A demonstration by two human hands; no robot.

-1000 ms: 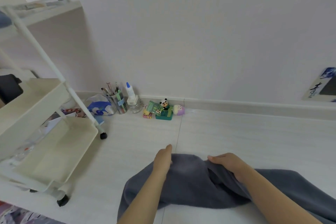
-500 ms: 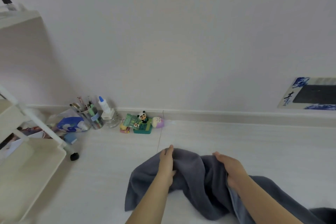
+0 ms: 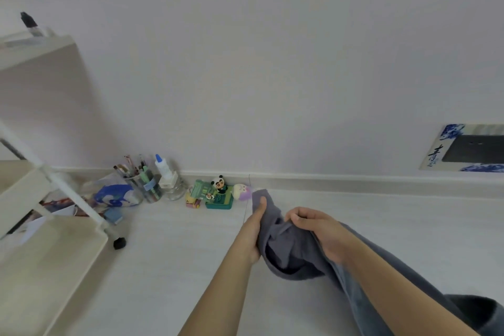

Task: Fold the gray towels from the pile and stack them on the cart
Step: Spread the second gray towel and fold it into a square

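Observation:
A gray towel (image 3: 289, 251) hangs bunched between my two hands above the pale floor, its rest trailing down to the lower right. My left hand (image 3: 252, 229) grips one upper edge, a corner sticking up past the thumb. My right hand (image 3: 320, 232) holds the other edge with fingers curled over the cloth. More gray cloth of the pile (image 3: 480, 311) lies at the bottom right corner. The white cart (image 3: 54, 251) stands at the left, its lower shelf bare where I can see it.
Along the baseboard stand a cup of pens (image 3: 144, 185), a glue bottle (image 3: 165, 174), a blue pouch (image 3: 117, 195) and small toys with a panda figure (image 3: 219, 185). The cart's black wheel (image 3: 119, 243) rests on the floor. A blue-and-white framed panel (image 3: 466, 148) leans at the right.
My hands have lifted the towel off the floor and drawn closer together, bunching it. The view swung back left, showing more of the cart.

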